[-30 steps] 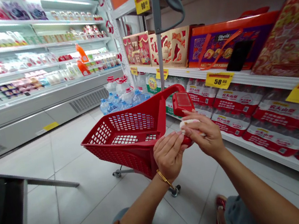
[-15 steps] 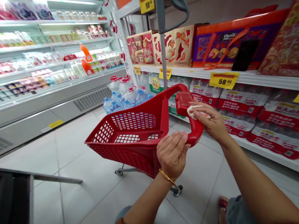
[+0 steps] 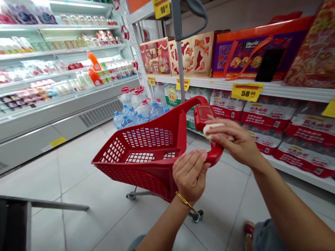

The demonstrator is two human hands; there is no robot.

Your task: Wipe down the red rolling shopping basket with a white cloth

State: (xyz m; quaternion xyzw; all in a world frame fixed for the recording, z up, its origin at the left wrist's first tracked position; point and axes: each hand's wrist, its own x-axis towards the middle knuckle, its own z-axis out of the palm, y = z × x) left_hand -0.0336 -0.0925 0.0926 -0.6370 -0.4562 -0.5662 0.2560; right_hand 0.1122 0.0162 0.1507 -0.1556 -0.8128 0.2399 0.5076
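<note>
A small red plastic shopping cart (image 3: 145, 181) with a perforated basket stands on the floor before me. My left hand (image 3: 190, 173), with a gold bracelet at the wrist, is closed round the near left part of its red handle (image 3: 215, 156). Pinched in the fingers of my right hand (image 3: 238, 141) is a crumpled white cloth (image 3: 212, 128), pressed against the right side of the handle. Just beyond the cloth is the handle's raised rectangular block (image 3: 203, 114). My right fingers partly cover the cloth and that stretch of handle.
Shelves with gift boxes (image 3: 194, 56) and red-wrapped bottle packs (image 3: 314, 151) run along the right. Large water bottles (image 3: 139, 113) stand on the floor behind the cart. A refrigerated display (image 3: 94, 112) lies at the back left, and a dark metal-framed object (image 3: 6, 240) at near left.
My right hand and the cloth have shifted slightly left over the handle, covering more of it. My left hand keeps its place on the handle. The view has moved a little.
</note>
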